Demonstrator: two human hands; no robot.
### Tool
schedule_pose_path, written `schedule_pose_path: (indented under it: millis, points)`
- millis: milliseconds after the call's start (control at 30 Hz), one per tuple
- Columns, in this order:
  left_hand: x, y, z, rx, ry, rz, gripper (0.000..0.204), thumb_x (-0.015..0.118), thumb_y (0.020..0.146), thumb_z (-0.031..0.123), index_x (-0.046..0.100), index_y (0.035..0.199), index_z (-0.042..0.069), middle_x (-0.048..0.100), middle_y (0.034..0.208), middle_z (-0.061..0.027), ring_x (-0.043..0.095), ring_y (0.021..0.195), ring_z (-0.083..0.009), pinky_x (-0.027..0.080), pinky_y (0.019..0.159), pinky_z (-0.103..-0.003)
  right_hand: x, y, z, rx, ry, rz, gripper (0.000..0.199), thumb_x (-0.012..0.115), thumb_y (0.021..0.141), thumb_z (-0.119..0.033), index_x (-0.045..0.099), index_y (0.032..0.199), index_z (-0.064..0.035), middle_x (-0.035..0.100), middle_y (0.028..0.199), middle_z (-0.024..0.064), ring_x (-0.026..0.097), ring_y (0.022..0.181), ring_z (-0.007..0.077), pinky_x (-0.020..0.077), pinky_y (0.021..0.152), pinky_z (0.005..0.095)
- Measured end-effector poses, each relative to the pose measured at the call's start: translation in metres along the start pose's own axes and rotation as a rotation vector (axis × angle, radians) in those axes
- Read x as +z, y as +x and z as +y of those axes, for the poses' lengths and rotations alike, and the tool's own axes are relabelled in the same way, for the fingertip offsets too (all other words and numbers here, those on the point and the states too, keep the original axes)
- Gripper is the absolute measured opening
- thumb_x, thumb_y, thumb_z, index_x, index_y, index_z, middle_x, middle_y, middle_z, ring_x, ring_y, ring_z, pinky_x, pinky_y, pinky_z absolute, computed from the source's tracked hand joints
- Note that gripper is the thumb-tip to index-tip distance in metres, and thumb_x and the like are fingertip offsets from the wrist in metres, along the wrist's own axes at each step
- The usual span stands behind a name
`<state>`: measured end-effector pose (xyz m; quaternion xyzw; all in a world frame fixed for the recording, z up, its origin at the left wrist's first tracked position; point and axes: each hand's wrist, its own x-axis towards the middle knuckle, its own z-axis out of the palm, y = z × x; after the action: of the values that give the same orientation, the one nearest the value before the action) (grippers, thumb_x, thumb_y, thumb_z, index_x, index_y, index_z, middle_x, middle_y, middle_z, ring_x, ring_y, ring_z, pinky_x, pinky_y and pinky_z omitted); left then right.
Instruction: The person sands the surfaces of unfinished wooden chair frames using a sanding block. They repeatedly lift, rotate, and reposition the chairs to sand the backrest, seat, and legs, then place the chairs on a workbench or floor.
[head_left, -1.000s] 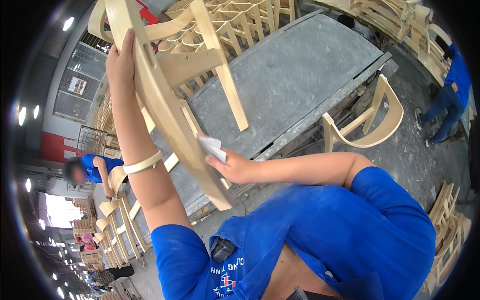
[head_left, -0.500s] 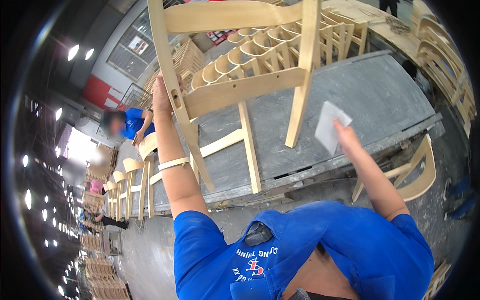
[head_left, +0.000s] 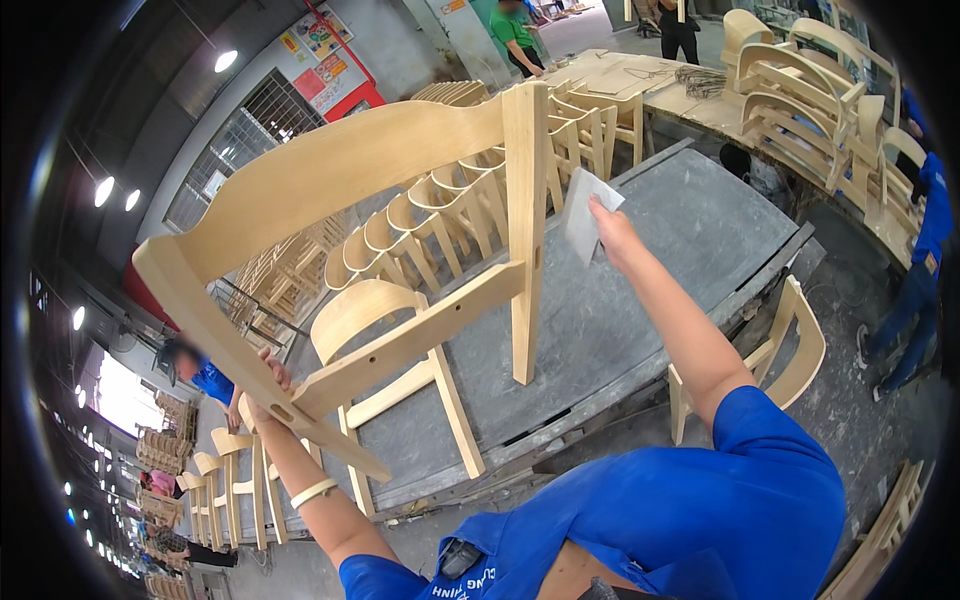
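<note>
My left hand (head_left: 272,388) is wrapped round one upright of a pale wooden chair frame (head_left: 350,165), close to where the lower crossbar joins it. The frame is held up at a tilt above the grey table (head_left: 660,250); its curved top rail faces me. Between the fingers and thumb of my right hand (head_left: 615,230) is a whitish-grey sheet (head_left: 582,212), perhaps sandpaper, held over the table to the right of the frame and apart from it. Behind the held frame, a second chair frame (head_left: 350,315) rests on the table.
Rows of chair frames (head_left: 440,210) stand beyond the table, and more line its left end (head_left: 230,445). Another frame (head_left: 795,360) is by the near right edge. Stacked frames (head_left: 800,110) crowd a wooden bench (head_left: 620,80). A co-worker in blue (head_left: 205,375) is at left.
The chair frame has tilted and come lower, so its whole top rail shows. My left hand still grips it. My right hand and sheet appear further up and left; the view has shifted too.
</note>
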<state>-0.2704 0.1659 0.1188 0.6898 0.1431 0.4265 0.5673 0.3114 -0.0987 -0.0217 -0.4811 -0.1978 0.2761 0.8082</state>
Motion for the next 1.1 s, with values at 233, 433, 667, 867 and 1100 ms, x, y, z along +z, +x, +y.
schedule_pose_path:
  millis: [233, 433, 667, 867, 1100]
  points:
    - [0.05, -0.079, 0.022, 0.345, 0.418, 0.498, 0.072, 0.048, 0.091, 0.062, 0.045, 0.129, 0.0, 0.06, 0.107, -0.0139, 0.059, 0.094, -0.0216, 0.048, 0.082, -0.034, 0.037, -0.015, -0.022, -0.128, 0.214, -0.28, 0.057, 0.048, 0.099, -0.043, 0.047, 0.133, 0.0021, 0.056, 0.128, 0.0089, 0.052, 0.117, 0.0166, 0.0406, 0.099, 0.0312]
    - [0.066, -0.114, 0.028, 0.293, 0.683, 0.698, 0.08, 0.048, 0.087, 0.07, 0.047, 0.12, -0.002, 0.059, 0.112, -0.0135, 0.057, 0.1, -0.0226, 0.045, 0.087, -0.037, 0.035, -0.038, -0.016, -0.242, 0.288, -0.269, 0.048, 0.044, 0.102, -0.036, 0.043, 0.137, -0.0024, 0.051, 0.134, 0.0086, 0.05, 0.122, 0.0195, 0.0404, 0.102, 0.035]
    - [0.108, -0.114, 0.04, 0.333, 0.652, 0.538, 0.089, 0.044, 0.081, 0.079, 0.051, 0.117, -0.003, 0.06, 0.108, -0.0148, 0.057, 0.095, -0.0214, 0.045, 0.082, -0.034, 0.018, -0.028, -0.014, -0.154, 0.421, -0.301, 0.043, 0.039, 0.102, -0.03, 0.046, 0.135, -0.0031, 0.054, 0.132, 0.0089, 0.053, 0.119, 0.0186, 0.0408, 0.102, 0.0341]
    - [0.13, -0.112, 0.044, 0.444, 0.336, 0.481, 0.099, 0.038, 0.073, 0.088, 0.059, 0.11, -0.001, 0.063, 0.098, -0.0144, 0.06, 0.088, -0.0225, 0.049, 0.077, -0.035, -0.005, -0.038, -0.004, -0.229, 0.641, -0.286, 0.046, 0.033, 0.101, -0.036, 0.046, 0.131, -0.0027, 0.059, 0.121, 0.0115, 0.057, 0.112, 0.0254, 0.0464, 0.097, 0.0405]
    - [0.17, -0.076, -0.02, 0.511, 0.227, 0.494, 0.097, 0.037, 0.072, 0.088, 0.058, 0.112, 0.003, 0.064, 0.099, -0.014, 0.061, 0.093, -0.023, 0.051, 0.08, -0.037, -0.075, -0.037, -0.064, -0.484, 0.458, 0.038, 0.046, 0.032, 0.099, -0.034, 0.049, 0.125, 0.0002, 0.06, 0.106, 0.0198, 0.063, 0.093, 0.0348, 0.0516, 0.085, 0.0575]
